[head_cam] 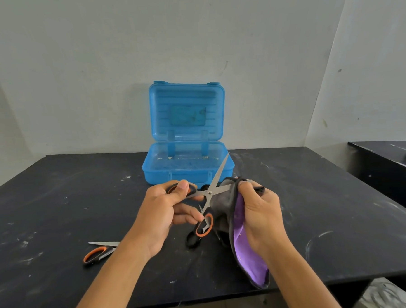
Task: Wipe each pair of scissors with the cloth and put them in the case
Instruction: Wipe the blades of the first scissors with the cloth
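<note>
left fingers (184, 190) grip opened scissors (210, 192) | right fingers (245, 187) pinch cloth (244, 246) | case (188, 164) open, only crumbs inside

1. The head camera looks forward and down from above the black table (59, 208).
2. It sits close over both forearms, facing the wall (75, 66) behind the table.
3. Wide-angle lens; no second view.

Even, soft daylight-like illumination, moderately bright, with faint diffuse shadows beneath the forearms on the dark worktop (58, 196), mild sheen at its right side, sharp central focus, and wide-angle bowing of wall lines toward the frame's left and right edges.
</note>
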`<state>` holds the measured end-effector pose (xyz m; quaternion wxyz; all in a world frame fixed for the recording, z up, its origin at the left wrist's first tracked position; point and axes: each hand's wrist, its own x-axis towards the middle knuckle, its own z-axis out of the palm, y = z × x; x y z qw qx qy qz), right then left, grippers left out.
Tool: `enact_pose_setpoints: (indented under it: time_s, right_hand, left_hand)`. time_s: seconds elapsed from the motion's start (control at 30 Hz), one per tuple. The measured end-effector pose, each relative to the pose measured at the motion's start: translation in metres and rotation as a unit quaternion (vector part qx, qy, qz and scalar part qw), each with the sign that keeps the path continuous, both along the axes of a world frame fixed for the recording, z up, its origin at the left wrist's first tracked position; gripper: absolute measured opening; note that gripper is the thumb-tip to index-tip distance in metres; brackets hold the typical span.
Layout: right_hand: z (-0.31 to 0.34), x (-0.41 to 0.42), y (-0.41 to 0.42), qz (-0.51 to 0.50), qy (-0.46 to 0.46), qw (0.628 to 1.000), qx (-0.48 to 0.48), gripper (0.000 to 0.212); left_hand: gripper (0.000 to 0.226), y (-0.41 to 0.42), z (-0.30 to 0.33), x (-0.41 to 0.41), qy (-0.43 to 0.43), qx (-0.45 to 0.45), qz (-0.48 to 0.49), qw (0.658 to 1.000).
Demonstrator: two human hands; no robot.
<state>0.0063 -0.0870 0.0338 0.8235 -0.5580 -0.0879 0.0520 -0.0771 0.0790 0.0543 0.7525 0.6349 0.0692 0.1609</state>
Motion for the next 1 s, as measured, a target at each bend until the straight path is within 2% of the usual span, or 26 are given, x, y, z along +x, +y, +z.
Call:
enact_pose_setpoints:
  time_s: [0.1,0.23,0.4,0.57,0.67,0.8,0.9,1.0]
  right_hand:
    - [-0.001,0.005,-0.008,-0.01,-0.011,1.0,-0.011,0.031]
    - [0.0,0.005,-0.011,-0.023,-0.018,0.999,-0.012,0.028]
    - [0.009,0.005,-0.023,-0.037,-0.029,0.999,0.011,0.04]
    - [0.012,0.0,-0.03,0.016,-0.089,0.996,-0.026,0.038]
    - [0.009,-0.008,-0.03,0.087,-0.129,0.987,-0.037,0.03]
    - [0.006,-0.01,-0.038,0.177,-0.116,0.976,-0.05,0.02]
    - [0.015,-0.011,-0.038,0.202,-0.067,0.976,0.034,0.011]
    - [0.022,-0.005,-0.036,0.178,-0.044,0.981,0.061,0.026]
  left_hand:
    - [0.026,0.001,-0.001,-0.001,0.004,0.005,0.002,1.0]
    - [0.027,0.0,0.0,-0.001,0.004,0.001,0.001,1.0]
    - [0.029,0.003,0.001,-0.001,0.006,-0.015,-0.001,1.0]
    - [0.039,0.011,0.005,-0.002,-0.023,-0.058,0.022,0.998]
    - [0.035,0.015,0.005,-0.002,-0.039,-0.033,0.056,0.997]
    - [0.023,0.021,0.004,-0.005,-0.033,0.05,0.096,0.994]
    - [0.02,0.021,0.006,-0.004,-0.03,0.094,0.109,0.989]
    - [0.017,0.013,0.009,-0.004,-0.045,0.081,0.089,0.992]
